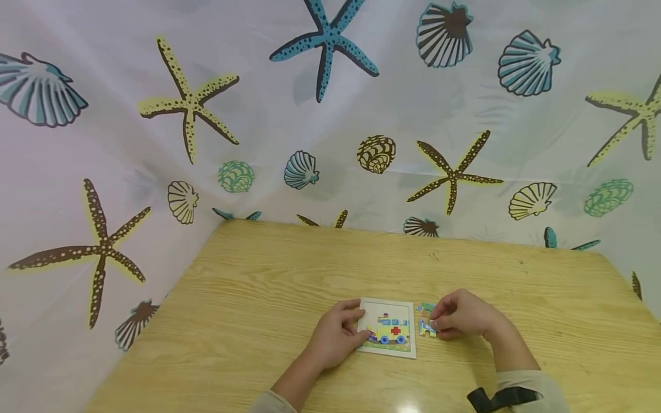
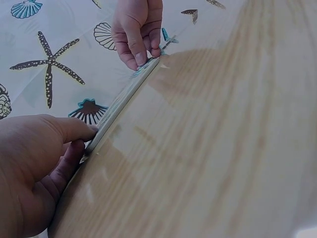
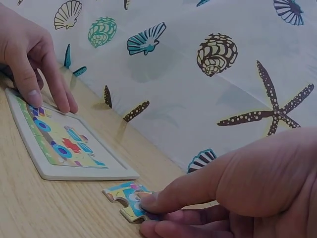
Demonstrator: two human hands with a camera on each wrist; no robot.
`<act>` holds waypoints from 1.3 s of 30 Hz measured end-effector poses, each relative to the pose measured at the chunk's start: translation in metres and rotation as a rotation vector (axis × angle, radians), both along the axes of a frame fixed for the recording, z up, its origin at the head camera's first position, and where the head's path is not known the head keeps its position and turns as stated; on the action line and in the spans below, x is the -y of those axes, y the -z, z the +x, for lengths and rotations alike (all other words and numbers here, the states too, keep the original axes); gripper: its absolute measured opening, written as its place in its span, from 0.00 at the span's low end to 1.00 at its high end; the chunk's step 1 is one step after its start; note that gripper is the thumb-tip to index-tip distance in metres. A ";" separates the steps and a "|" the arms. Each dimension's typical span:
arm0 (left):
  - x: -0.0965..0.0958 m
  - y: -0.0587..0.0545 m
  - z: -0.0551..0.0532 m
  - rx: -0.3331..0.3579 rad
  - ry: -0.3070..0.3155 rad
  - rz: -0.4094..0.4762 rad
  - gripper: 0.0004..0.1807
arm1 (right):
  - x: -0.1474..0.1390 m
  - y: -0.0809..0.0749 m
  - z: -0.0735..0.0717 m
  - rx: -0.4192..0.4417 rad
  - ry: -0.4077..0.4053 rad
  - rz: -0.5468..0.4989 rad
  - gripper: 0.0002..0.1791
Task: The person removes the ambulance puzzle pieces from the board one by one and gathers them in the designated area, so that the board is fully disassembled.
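Observation:
A jigsaw board (image 1: pixel 387 301) with a white frame lies on the wooden table, partly filled with a yellow ambulance picture (image 1: pixel 395 332) bearing a red cross. Its upper part shows the bare white base. My left hand (image 1: pixel 338 335) holds the board at its left side, thumb on the picture's lower left corner and fingers at the frame. Just right of the board, my right hand (image 1: pixel 465 315) pinches a blue and yellow puzzle piece (image 3: pixel 130 194), thumb on top and fingers at its underside. Another piece with green and orange (image 1: pixel 427 307) shows beside those fingertips.
The wooden table (image 1: pixel 289 264) reaches back to a white cloth (image 1: pixel 351 120) printed with starfish and shells, which rises behind it and along the left side. A black strap (image 1: pixel 508 397) sits on the right sleeve.

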State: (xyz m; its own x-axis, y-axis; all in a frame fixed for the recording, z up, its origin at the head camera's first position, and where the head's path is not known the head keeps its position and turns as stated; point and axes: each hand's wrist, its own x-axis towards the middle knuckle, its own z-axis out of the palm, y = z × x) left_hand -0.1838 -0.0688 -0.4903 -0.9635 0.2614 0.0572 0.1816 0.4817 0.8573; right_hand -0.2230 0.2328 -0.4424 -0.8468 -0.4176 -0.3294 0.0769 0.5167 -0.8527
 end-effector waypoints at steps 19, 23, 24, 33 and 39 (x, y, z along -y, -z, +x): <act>0.000 0.001 0.000 -0.020 -0.011 0.017 0.26 | 0.003 -0.006 0.000 -0.057 0.032 0.081 0.09; 0.000 0.001 0.001 -0.014 -0.012 0.010 0.26 | 0.005 -0.007 0.000 -0.039 0.024 0.023 0.12; 0.000 0.001 0.001 -0.013 -0.011 0.010 0.26 | 0.006 -0.007 0.000 -0.036 0.019 0.010 0.13; -0.003 0.003 0.001 -0.013 -0.009 0.007 0.26 | 0.013 -0.008 0.001 -0.048 -0.019 -0.082 0.19; 0.000 0.002 0.000 -0.011 -0.012 -0.009 0.26 | 0.025 -0.007 0.000 -0.070 -0.036 -0.126 0.22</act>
